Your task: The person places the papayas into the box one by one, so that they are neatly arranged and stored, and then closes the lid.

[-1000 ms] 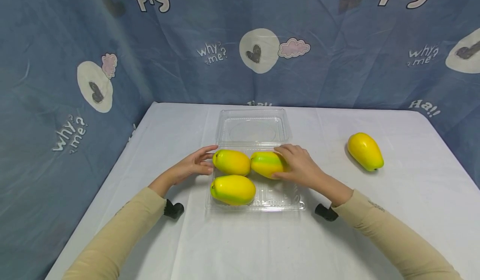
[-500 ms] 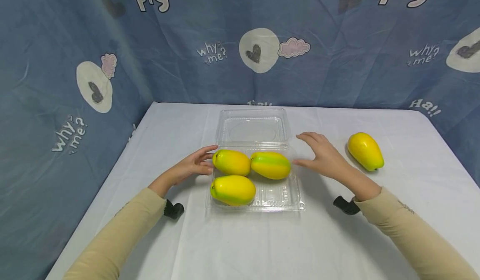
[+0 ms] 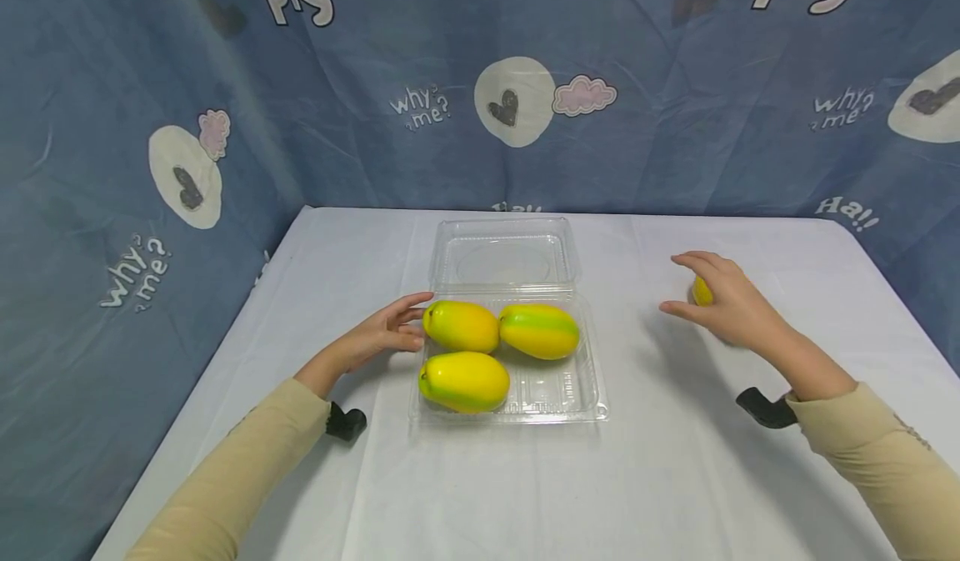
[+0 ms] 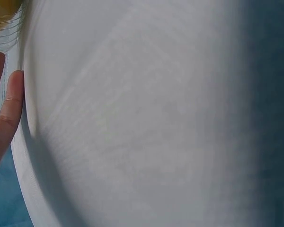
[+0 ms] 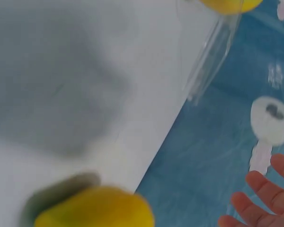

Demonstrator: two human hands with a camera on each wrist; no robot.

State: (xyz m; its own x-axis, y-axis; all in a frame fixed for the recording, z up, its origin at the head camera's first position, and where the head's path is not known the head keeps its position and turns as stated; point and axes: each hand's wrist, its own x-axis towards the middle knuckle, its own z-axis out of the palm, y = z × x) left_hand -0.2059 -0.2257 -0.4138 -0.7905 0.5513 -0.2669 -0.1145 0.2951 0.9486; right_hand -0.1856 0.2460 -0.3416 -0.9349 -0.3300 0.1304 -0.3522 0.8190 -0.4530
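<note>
Three yellow-green mangoes lie in the base of a clear plastic clamshell box (image 3: 555, 394): a back-left mango (image 3: 461, 325), a back-right mango (image 3: 540, 332) and a front-left mango (image 3: 464, 382). My left hand (image 3: 378, 333) is at the box's left side, fingertips close to the back-left mango; whether they touch the box I cannot tell. My right hand (image 3: 738, 303) hovers near a loose mango (image 3: 702, 292) on the right, mostly hiding it in the head view. In the right wrist view its fingers are spread apart from that mango (image 5: 99, 208) and hold nothing.
The box's clear lid (image 3: 504, 252) lies folded back behind the base. A white cloth (image 3: 510, 494) covers the table, and a blue printed curtain (image 3: 360, 152) hangs behind it and along the left. Black wrist mounts (image 3: 765, 408) show under both sleeves.
My right hand has let go of the back-right mango, leaving it in the box, and has moved right to the loose mango. The left hand stays at the box's left side.
</note>
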